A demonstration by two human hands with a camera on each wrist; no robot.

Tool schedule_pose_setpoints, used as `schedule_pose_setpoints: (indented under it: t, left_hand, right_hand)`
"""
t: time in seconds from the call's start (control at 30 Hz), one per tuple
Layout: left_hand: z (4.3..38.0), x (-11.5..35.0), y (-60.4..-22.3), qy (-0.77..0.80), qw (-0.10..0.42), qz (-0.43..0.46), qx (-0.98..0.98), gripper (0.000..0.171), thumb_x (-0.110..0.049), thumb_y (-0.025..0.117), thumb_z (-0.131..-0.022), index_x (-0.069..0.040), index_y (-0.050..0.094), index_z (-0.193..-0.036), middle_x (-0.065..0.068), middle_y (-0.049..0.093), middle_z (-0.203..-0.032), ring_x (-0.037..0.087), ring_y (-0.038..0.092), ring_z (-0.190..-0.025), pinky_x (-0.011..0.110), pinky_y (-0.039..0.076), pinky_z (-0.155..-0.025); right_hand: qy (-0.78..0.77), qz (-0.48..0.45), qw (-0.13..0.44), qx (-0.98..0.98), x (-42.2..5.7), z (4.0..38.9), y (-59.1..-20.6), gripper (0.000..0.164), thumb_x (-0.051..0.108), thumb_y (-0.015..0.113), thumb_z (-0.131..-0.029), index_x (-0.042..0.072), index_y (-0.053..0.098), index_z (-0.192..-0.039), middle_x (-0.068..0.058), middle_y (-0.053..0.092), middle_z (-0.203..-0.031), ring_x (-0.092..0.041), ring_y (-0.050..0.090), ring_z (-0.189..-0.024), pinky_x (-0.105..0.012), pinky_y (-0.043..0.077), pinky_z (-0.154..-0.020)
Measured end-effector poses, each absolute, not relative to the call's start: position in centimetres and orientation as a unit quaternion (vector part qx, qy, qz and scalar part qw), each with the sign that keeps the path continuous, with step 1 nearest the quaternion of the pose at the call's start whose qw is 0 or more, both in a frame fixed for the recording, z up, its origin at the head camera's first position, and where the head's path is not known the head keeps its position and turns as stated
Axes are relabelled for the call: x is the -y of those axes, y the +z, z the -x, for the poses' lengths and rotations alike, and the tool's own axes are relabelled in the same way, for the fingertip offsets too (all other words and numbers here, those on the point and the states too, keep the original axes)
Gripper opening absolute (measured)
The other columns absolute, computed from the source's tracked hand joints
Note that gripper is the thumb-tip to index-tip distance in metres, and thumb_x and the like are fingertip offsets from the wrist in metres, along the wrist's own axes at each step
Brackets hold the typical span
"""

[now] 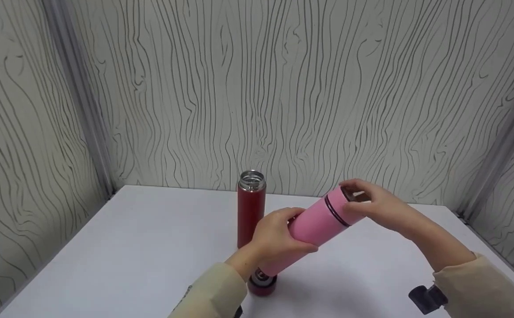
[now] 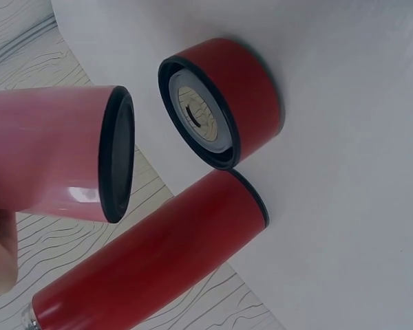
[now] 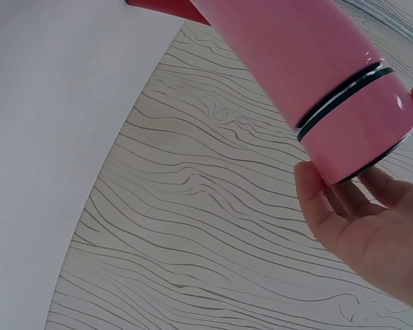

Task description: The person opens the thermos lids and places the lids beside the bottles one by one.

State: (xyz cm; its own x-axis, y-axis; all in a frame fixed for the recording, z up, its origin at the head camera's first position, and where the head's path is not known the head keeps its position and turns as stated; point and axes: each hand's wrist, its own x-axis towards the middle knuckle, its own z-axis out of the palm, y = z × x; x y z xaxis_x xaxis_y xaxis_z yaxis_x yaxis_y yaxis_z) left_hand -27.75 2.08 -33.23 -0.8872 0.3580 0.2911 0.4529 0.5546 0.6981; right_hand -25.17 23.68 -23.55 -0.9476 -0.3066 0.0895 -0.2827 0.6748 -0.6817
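Observation:
A pink thermos bottle [image 1: 316,227] is held tilted above the table, its capped end up and to the right. My left hand [image 1: 276,236] grips its body. My right hand [image 1: 374,205] pinches the pink lid [image 3: 361,127] between thumb and fingers; in the right wrist view a thin gap shows between lid and body. Behind the left hand a red thermos bottle [image 1: 251,212] stands upright without a lid, its steel mouth uncovered. Its red lid [image 2: 241,96] lies on the table beside the red bottle's base, inner side up, partly hidden by the pink bottle in the head view.
The white table [image 1: 150,247] reaches back to a wall [image 1: 221,88] with a wood-grain pattern. Grey corner posts [image 1: 78,88] rise at the left and right. A black strap [image 1: 428,299] sits at the right sleeve.

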Motion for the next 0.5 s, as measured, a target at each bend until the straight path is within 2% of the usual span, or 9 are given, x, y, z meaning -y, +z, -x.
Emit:
schedule_pose_setpoints:
  t: [0.1, 0.23, 0.33, 0.5]
  left_hand:
    - [27.75, -2.12, -33.26, -0.415, 0.056, 0.231, 0.878, 0.061, -0.047, 0.080, -0.065, -0.031, 0.058, -0.119, -0.014, 0.062, -0.103, 0.005, 0.056, -0.092, 0.031, 0.049, -0.080]
    - [27.73, -2.23, -33.28, -0.414, 0.056, 0.232, 0.878, 0.059, -0.048, 0.080, -0.065, -0.032, 0.058, -0.118, -0.015, 0.062, -0.102, 0.005, 0.056, -0.092, 0.030, 0.049, -0.079]
    - [27.71, -2.29, -33.25, -0.414, 0.056, 0.233, 0.878, 0.059, -0.048, 0.080, -0.065, -0.032, 0.058, -0.118, -0.015, 0.062, -0.102, 0.004, 0.056, -0.092, 0.030, 0.049, -0.079]
    - [27.66, -2.21, -33.24, -0.415, 0.055, 0.231, 0.878, 0.060, -0.047, 0.080, -0.065, -0.032, 0.057, -0.119, -0.015, 0.062, -0.103, 0.005, 0.056, -0.093, 0.030, 0.049, -0.080]
  right_hand:
    - [-0.360, 0.133, 0.013, -0.923, -23.45, 25.05, -23.53, 0.067, 0.040, 0.054, -0.091, -0.001, 0.032, -0.140, -0.024, 0.046, -0.132, -0.036, 0.052, -0.115, -0.046, 0.049, -0.090]
    - [-0.349, 0.095, 0.008, -0.932, -23.08, 25.00, -23.59, 0.070, 0.050, 0.052, -0.090, -0.003, 0.038, -0.134, -0.024, 0.051, -0.123, -0.028, 0.059, -0.098, -0.036, 0.053, -0.077]
    - [-0.347, 0.099, 0.006, -0.932, -23.04, 25.06, -23.60, 0.063, 0.046, 0.055, -0.090, -0.003, 0.043, -0.128, -0.020, 0.054, -0.118, -0.024, 0.058, -0.095, -0.032, 0.051, -0.073]
    - [-0.364, 0.150, 0.010, -0.919, -23.32, 25.15, -23.50, 0.056, 0.029, 0.057, -0.088, 0.000, 0.040, -0.133, -0.019, 0.051, -0.124, -0.031, 0.052, -0.110, -0.041, 0.050, -0.084]
